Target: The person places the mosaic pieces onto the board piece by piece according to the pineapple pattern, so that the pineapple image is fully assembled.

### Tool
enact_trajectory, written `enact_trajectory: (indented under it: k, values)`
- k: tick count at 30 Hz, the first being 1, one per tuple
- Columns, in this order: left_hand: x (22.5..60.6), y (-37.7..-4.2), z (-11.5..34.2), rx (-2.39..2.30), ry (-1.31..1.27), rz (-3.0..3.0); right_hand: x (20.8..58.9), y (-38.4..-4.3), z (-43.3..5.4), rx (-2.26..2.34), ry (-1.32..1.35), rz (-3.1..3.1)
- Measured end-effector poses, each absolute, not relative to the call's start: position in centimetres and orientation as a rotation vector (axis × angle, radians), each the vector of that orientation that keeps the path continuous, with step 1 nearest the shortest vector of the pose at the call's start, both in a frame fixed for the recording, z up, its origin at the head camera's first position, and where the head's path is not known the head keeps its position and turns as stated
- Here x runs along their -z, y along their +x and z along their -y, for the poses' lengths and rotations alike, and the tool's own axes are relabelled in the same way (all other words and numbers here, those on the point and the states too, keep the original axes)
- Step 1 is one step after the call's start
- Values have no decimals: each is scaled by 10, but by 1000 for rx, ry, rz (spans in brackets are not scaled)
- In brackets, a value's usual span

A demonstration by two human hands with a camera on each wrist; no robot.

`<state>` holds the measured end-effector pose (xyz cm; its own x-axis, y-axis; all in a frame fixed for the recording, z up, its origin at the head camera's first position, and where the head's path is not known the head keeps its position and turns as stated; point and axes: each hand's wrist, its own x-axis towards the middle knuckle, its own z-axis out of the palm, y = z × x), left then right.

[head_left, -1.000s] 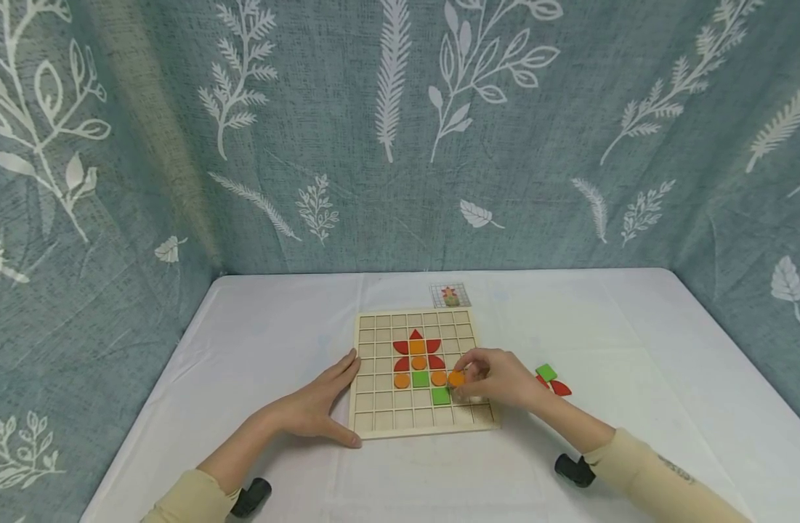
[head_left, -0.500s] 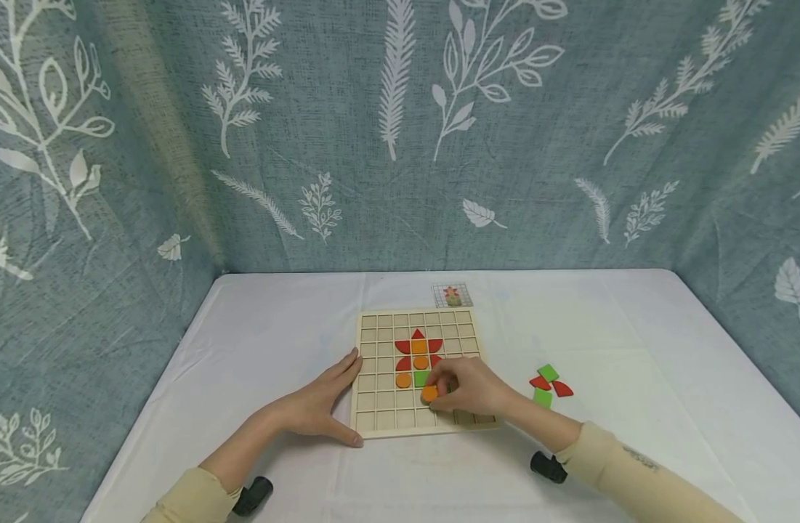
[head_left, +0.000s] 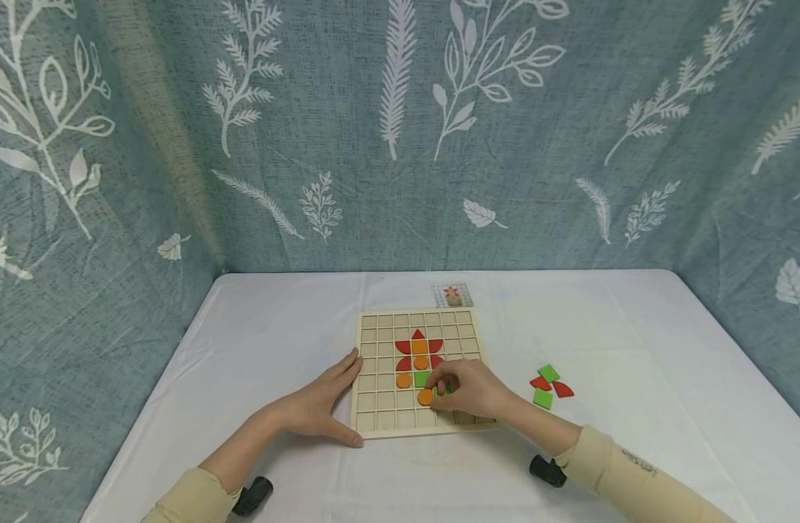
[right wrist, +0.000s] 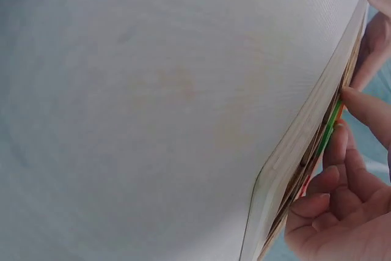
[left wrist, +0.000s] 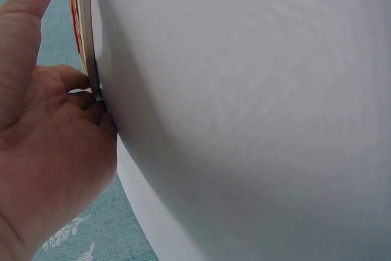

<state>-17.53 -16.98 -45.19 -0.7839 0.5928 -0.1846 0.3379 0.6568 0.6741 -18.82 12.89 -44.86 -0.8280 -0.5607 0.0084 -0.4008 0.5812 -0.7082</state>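
Observation:
A wooden grid board (head_left: 378, 399) lies on the table with a flower pattern of flat red, orange and green pieces in its cells. My right hand (head_left: 474, 388) is over the board's lower right part. Its thumb and fingertip pinch an orange disc (head_left: 426, 396) just below a green square (head_left: 422, 378). Another orange disc (head_left: 404, 380) sits to the left of that square. The hand hides several cells. Along the board's left edge rests my left hand (head_left: 317, 407), thumb and fingers spread; in the left wrist view its fingers touch the board's side.
Right of the board lie loose pieces: a green square (head_left: 548, 373), another green square (head_left: 543, 399), a red piece (head_left: 540, 383) and a second red piece (head_left: 562, 389). Behind the board is a small pattern card (head_left: 452, 295). A leaf-printed curtain (head_left: 347, 145) surrounds the white table (head_left: 282, 327).
My right hand has carried the orange disc left and slightly nearer over the board. A loose green square right of the board has come into sight. The left hand stays put.

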Motion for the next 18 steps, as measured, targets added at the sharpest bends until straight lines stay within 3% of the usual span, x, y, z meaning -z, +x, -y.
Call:
enact_trajectory:
  k: [9,18]
  values:
    - [452,-175,169,-885,725,-2492,448,-188,-131,1111,-798,-2592]
    - [452,-176,170,-886,733,-2491,446,-188,-151,1223,-576,-2550]
